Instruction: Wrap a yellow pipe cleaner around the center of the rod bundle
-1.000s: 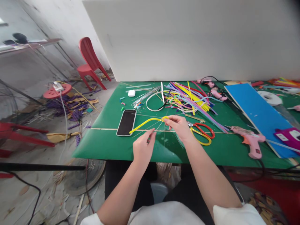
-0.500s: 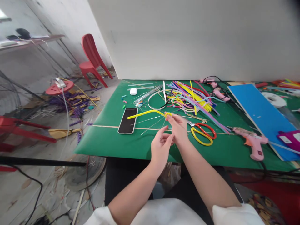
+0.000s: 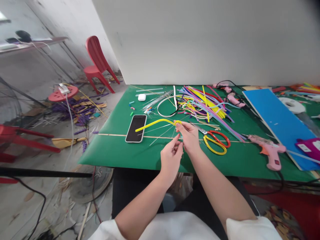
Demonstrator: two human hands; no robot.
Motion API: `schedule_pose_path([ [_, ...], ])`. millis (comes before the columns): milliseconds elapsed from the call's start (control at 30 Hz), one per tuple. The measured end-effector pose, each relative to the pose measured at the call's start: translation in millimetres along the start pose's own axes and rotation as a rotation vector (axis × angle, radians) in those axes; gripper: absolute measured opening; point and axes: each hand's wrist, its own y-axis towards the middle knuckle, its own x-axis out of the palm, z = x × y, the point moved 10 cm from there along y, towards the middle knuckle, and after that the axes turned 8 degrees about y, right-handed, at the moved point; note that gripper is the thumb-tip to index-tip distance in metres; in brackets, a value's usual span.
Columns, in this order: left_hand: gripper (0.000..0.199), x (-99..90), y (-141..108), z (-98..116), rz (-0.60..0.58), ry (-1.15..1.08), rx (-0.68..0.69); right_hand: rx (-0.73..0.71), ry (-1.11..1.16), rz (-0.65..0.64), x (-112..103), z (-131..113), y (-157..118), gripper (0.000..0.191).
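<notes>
A yellow pipe cleaner arches leftward over the phone, its near end coiled at the fingertips of my right hand. That hand pinches the coil, and several thin stiff wires fan out from the same spot. Just below and to the left is my left hand, fingers curled and thumb drawn in close to the right palm. Anything between its fingertips is too small or hidden to make out. Red-and-yellow-handled scissors lie to the right, their blades partly behind my right hand.
A phone lies on the green table. Beyond my hands are heaped colourful pipe cleaners, a white band and an earbud case. Rightward are a pink glue gun and a blue board.
My left thumb and fingers have drawn closer together beside the right palm. The free end of the yellow pipe cleaner has dipped slightly. My right hand keeps its pinch.
</notes>
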Motion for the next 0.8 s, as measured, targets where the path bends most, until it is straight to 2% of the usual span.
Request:
schedule_pose_path([
  [67, 0.035, 4.2, -2, -4, -0.019, -0.003, -0.031, -0.009, -0.005, 0.009, -1, -1, 0, 0.019],
  [167, 0.028, 8.7, -10, -6, -0.061, 0.08, 0.0, -0.055, 0.011, 0.038, -5, -7, 1, 0.017],
  [300, 0.026, 1.2, -30, 0, -0.149, 0.244, 0.087, -0.055, 0.095, 0.086, -15, -10, 8, 0.014],
  [333, 0.025, -6.1, -34, 2, -0.161, 0.269, 0.108, -0.037, 0.139, 0.105, -18, -9, 10, 0.013],
  [367, 0.023, -20.8, -34, 5, -0.112, 0.274, 0.12, -0.008, 0.19, 0.121, -21, -8, 12, 0.013],
  [433, 0.02, -59.7, -28, 6, 0.053, 0.228, 0.105, 0.078, 0.29, 0.117, -22, -3, 13, 0.011],
  [500, 0.02, -95.3, -16, 4, 0.214, 0.091, 0.08, 0.179, 0.369, 0.056, -16, 0, 12, 0.009],
  [533, 0.019, -102.4, -6, 1, 0.218, 0.008, 0.055, 0.233, 0.402, 0.006, -10, 1, 10, 0.009],
  [633, 0.025, -86.5, 22, -8, 0.022, -0.121, -0.057, 0.421, 0.47, -0.152, 10, 8, -3, 0.012],
  [700, 0.031, -70.4, 34, 3, -0.065, -0.119, 0.007, 0.514, 0.47, -0.233, 21, 14, -13, 0.015],
  [800, 0.034, -47.9, 42, 30, -0.154, -0.111, 0.179, 0.518, 0.435, -0.295, 30, 16, -18, 0.017],
])
